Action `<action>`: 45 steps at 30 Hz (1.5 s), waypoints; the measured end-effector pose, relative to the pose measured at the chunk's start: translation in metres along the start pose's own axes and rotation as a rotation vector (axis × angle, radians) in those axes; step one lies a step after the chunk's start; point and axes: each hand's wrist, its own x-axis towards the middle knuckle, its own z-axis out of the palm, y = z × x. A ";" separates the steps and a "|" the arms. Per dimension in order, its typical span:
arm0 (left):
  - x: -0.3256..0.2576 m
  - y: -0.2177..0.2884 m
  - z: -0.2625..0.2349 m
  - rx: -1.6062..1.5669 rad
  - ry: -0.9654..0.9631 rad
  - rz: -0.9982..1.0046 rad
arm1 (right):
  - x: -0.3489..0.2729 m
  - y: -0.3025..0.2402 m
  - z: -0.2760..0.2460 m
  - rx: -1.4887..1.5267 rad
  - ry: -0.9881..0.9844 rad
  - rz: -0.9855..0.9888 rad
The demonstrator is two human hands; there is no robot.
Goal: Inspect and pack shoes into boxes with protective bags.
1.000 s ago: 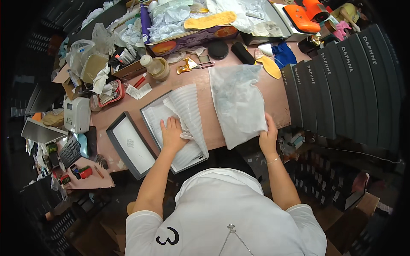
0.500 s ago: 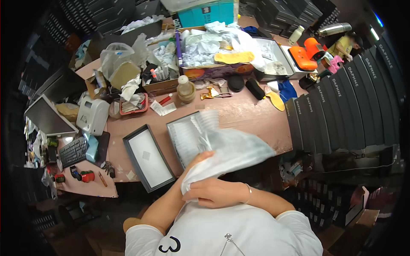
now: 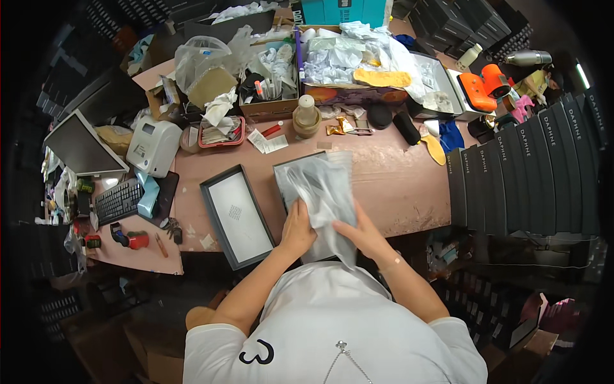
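Observation:
A whitish, translucent wrapping sheet [image 3: 323, 185], perhaps plastic, lies bunched over an open dark grey box [image 3: 281, 168], hiding most of its inside. My left hand [image 3: 298, 225] is closed on the sheet's left side, fingers curled into the folds. At the right edge, my right hand [image 3: 366, 235] grips it, thumb on top and the other fingers partly hidden. A loose end hangs down toward my shirt. Whether anything lies inside the sheet, I cannot tell. Left of the box rests a dark-rimmed box lid or tray [image 3: 240, 221] with a white inside.
A tall row of dark shoe boxes [image 3: 511, 173] borders the table's right. A carton of crumpled paper [image 3: 355, 93] stands behind, with a bottle [image 3: 307, 118] before it. To the left are a label printer [image 3: 153, 147], a monitor [image 3: 83, 144] and a keyboard [image 3: 119, 200].
The sheet has swung from the right over the box and bunched up. My right hand has moved from near my chest to its right edge; my left hand has moved slightly up.

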 end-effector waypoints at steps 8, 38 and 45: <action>0.002 -0.015 0.028 -0.741 -0.062 -0.698 | 0.070 0.107 0.008 -0.699 -0.018 -0.171; -0.050 -0.077 -0.004 -0.075 0.710 -0.273 | 0.005 0.114 -0.054 -0.559 0.138 -0.242; -0.057 -0.127 -0.038 0.237 0.365 -0.375 | 0.059 0.070 0.088 -1.536 -0.403 -0.294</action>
